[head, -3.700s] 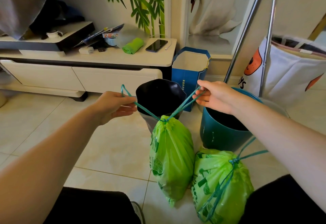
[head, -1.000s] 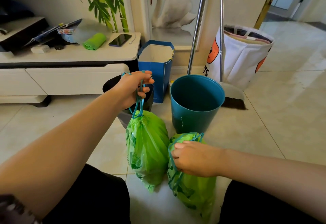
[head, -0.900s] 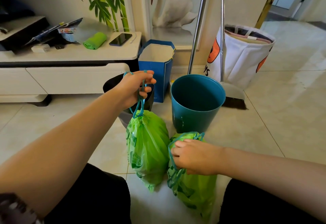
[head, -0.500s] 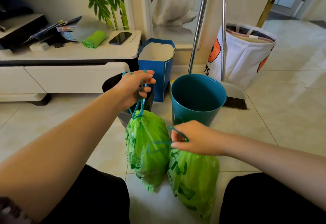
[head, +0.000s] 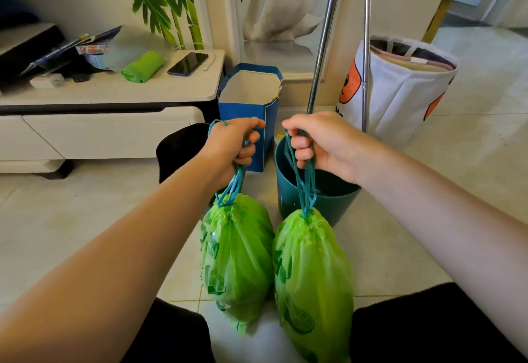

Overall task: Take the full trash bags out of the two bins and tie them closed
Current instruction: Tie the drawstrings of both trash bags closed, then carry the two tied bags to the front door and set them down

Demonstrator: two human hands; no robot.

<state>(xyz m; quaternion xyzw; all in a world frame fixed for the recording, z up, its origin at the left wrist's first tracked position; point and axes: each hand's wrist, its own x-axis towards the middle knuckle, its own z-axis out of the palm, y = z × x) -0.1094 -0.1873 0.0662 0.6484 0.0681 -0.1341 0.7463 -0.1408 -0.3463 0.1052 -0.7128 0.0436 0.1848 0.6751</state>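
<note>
Your left hand (head: 233, 145) is closed around the teal drawstring loops of the left bag (head: 237, 257), and your right hand (head: 317, 141) is clamped the same way on the strings of the right bag (head: 313, 277). Half a second ago your right hand was only just drawing those strings up off the bag, which sat low on the floor; now you have raised it level with the left, so both green bags hang side by side, touching, their necks cinched into tight gathers under your fists.

That lift matters: with both bags held up by their cords, the closures appear to take the weight, so the tying looks done.

Behind your hands, the teal bin (head: 314, 197) stands on the tiled floor (head: 85, 214) with no liner in it, and the black bin (head: 180, 148) sits just left of it, near the front edge of the low white cabinet (head: 108, 131). Both look emptied, so I judge the task essentially complete.
</note>
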